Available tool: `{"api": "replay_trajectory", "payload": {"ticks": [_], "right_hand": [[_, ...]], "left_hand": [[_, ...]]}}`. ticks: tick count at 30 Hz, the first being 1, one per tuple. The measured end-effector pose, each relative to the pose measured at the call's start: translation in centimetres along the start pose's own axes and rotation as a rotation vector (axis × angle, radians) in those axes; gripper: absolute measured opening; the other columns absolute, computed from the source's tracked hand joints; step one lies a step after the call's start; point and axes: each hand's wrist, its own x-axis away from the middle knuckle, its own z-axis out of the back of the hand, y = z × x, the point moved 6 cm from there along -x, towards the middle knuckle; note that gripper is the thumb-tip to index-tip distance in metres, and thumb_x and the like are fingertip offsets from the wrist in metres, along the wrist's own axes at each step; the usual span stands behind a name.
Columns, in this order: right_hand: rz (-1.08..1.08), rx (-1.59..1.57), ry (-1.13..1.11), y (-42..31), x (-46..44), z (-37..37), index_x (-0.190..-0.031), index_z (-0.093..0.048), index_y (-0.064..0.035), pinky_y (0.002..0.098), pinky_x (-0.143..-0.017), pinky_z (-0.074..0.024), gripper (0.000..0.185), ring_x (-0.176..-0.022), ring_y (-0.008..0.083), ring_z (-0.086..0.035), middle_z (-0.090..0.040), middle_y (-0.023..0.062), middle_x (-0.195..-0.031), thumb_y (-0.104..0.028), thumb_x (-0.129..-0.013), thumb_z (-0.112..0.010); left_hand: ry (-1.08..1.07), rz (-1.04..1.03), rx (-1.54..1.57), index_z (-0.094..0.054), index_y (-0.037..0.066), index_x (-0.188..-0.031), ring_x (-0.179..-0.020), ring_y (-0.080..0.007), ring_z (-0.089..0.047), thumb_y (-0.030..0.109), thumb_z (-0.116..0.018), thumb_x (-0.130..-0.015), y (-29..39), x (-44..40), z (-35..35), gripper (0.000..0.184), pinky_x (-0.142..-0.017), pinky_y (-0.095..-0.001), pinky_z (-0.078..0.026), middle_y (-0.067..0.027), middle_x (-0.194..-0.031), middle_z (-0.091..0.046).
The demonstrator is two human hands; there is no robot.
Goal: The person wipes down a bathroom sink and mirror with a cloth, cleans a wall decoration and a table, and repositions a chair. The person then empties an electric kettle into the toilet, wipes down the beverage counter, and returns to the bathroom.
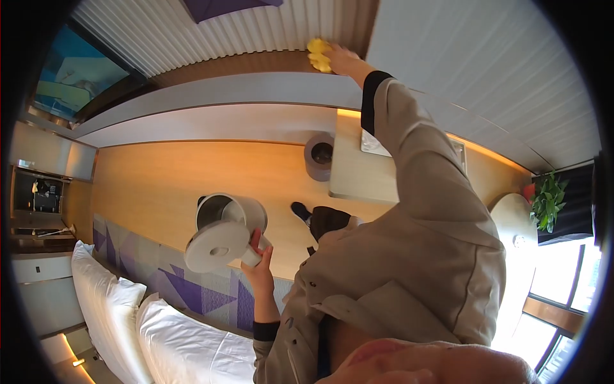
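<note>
Right arm (419, 147) outstretched, right hand (343, 59) extended, left hand (259, 265) curled in a grip

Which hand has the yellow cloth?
The right hand, stretched out farther from the body, holds the yellow cloth; the left hand instead holds the open-lidded kettle.

There are two pillows (109, 307), one cloth (318, 56), one container (251, 210), one bin (314, 169) and one plant (548, 201).

Wood-toned floor (160, 171), a round bin (313, 168) (dark inside) on it.
</note>
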Motion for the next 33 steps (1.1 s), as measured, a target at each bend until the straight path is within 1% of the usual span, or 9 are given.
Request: {"api": "replay_trajectory", "payload": {"ticks": [6,9,10,12,14,19,26,29,33], "right_hand": [[-0.075,0.140,0.117,0.7,5.7,-1.5,-0.107,-0.054,-0.0129,0.0400,-0.080,-0.0454,0.032,-0.099,0.0293,-0.054,-0.056,0.0117,-0.107,-0.015,-0.076,-0.051],[-0.249,0.062,-0.497,-0.4,10.8,-5.4,-0.075,-0.063,-0.0042,0.0393,-0.064,-0.0475,0.014,-0.068,0.0324,-0.058,-0.060,0.0146,-0.074,-0.013,-0.073,-0.051],[0.437,0.084,-0.831,-0.3,12.8,-14.3,-0.069,-0.063,-0.0029,0.0398,-0.060,-0.0451,0.019,-0.065,0.0316,-0.057,-0.059,0.0161,-0.068,-0.017,-0.075,-0.051],[0.236,-0.344,-0.685,-4.8,14.7,-17.9,-0.073,-0.062,-0.0016,0.0408,-0.063,-0.0443,0.023,-0.069,0.0318,-0.057,-0.060,0.0171,-0.074,-0.022,-0.074,-0.052],[0.136,-0.034,-0.840,-13.8,11.1,-18.7,-0.091,-0.061,-0.0035,0.0382,-0.074,-0.0455,0.027,-0.084,0.0318,-0.058,-0.060,0.0186,-0.085,-0.022,-0.073,-0.053],[0.282,-0.523,-0.817,-40.7,-3.1,-21.2,-0.106,-0.053,-0.0016,0.0346,-0.078,-0.0439,0.038,-0.092,0.0295,-0.056,-0.059,0.0190,-0.098,-0.019,-0.072,-0.053],[0.478,-0.745,-1.017,-72.7,-15.3,-27.6,-0.107,-0.054,-0.0020,0.0341,-0.075,-0.0455,0.036,-0.085,0.0255,-0.059,-0.061,0.0160,-0.092,-0.015,-0.073,-0.052],[0.303,-0.666,-1.066,-77.7,-18.1,-29.9,-0.108,-0.054,-0.0021,0.0339,-0.076,-0.0454,0.036,-0.087,0.0264,-0.059,-0.061,0.0169,-0.096,-0.018,-0.076,-0.051],[0.669,-0.502,-0.737,-77.4,-27.8,-44.4,-0.095,-0.061,-0.0073,0.0362,-0.072,-0.0462,0.031,-0.088,0.0301,-0.059,-0.062,0.0155,-0.092,-0.032,-0.079,-0.052]], "left_hand": [[0.045,0.042,-0.051,-0.042,0.004,-0.070,-0.097,-0.0151,-0.051,-0.003,-0.059,-0.072,0.5,-6.3,7.1,0.018,-0.082,-0.0275,-0.039,-0.0189,-0.112,-0.056],[0.042,-0.008,0.029,-0.049,0.002,-0.079,-0.096,-0.0155,-0.052,-0.004,-0.059,-0.070,-0.6,-10.9,11.9,0.015,-0.082,-0.0282,-0.040,-0.0186,-0.111,-0.056],[0.028,0.005,0.022,-0.049,0.002,-0.079,-0.096,-0.0155,-0.052,-0.004,-0.059,-0.070,-0.8,-12.2,13.4,0.015,-0.082,-0.0282,-0.040,-0.0186,-0.111,-0.056],[0.109,-0.001,0.056,-0.053,-0.002,-0.094,-0.099,-0.0161,-0.051,-0.003,-0.059,-0.070,-0.8,-15.1,16.3,0.025,-0.085,-0.0284,-0.039,-0.0182,-0.108,-0.058],[0.209,0.032,0.073,-0.054,-0.003,-0.099,-0.093,-0.0151,-0.053,-0.002,-0.059,-0.070,0.4,-17.5,18.4,0.029,-0.080,-0.0275,-0.041,-0.0165,-0.101,-0.060],[0.431,0.069,-0.243,-0.063,-0.002,-0.086,-0.056,-0.0080,-0.049,0.006,-0.058,-0.073,2.6,-24.9,29.3,0.017,-0.052,-0.0228,-0.040,-0.0025,-0.067,-0.058],[0.738,0.059,-0.003,-0.058,0.001,-0.071,-0.052,-0.0073,-0.047,0.005,-0.061,-0.070,-0.9,-35.9,47.0,0.005,-0.049,-0.0228,-0.039,0.0010,-0.059,-0.053],[0.784,0.023,-0.088,-0.055,0.002,-0.070,-0.056,-0.0081,-0.048,0.006,-0.062,-0.070,-1.9,-39.6,53.9,0.008,-0.052,-0.0237,-0.040,-0.0002,-0.060,-0.052],[0.930,0.030,-0.033,-0.057,0.000,-0.077,-0.062,-0.0092,-0.051,0.009,-0.061,-0.070,-0.3,-47.8,64.9,0.013,-0.058,-0.0264,-0.043,-0.0024,-0.066,-0.056]]}}
